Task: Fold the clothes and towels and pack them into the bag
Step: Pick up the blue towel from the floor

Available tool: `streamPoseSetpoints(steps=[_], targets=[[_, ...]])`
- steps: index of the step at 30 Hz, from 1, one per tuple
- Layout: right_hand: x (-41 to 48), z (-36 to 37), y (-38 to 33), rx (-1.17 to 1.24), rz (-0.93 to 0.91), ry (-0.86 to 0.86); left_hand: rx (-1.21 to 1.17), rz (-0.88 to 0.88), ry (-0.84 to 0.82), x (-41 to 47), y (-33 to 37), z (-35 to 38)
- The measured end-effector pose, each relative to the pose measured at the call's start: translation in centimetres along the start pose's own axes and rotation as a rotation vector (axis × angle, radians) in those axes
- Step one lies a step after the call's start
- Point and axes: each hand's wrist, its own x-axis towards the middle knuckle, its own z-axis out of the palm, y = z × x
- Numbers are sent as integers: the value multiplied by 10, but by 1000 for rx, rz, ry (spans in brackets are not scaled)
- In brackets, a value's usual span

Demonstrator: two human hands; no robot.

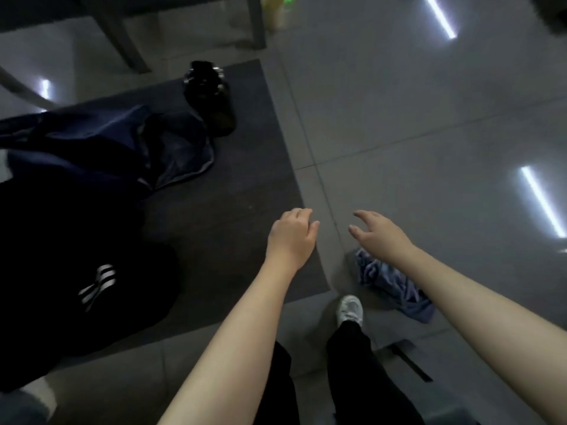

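Left hand (291,233) and right hand (379,234) both released, holding nothing. Blue towel (395,286) lies crumpled on the floor (429,118) near right, beneath the right forearm. Navy bag (107,142) lies far left on the dark mat (230,194)

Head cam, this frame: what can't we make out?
Head view: blue towel, upper end hidden under the right forearm.
Head view: black striped garment, cut by the left edge, too dark for shape.
Head view: navy cloth, cut by the left edge.
Head view: dark glossy object on the mat, blurred and dim; bag or not, cannot tell.
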Motion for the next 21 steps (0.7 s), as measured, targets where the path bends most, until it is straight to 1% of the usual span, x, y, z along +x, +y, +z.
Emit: streamPoseSetpoints(steps=[5, 11, 15, 21], targets=[[-1, -4, 112, 11, 147, -27, 41, 52, -159, 39, 65, 84], [14, 31, 229, 82, 242, -67, 97, 29, -352, 78, 103, 200], [39, 72, 294, 142, 310, -69, 121, 3, -432, 105, 104, 273], [81, 138, 352, 269, 395, -59, 131, -81, -513, 133, 76, 361]])
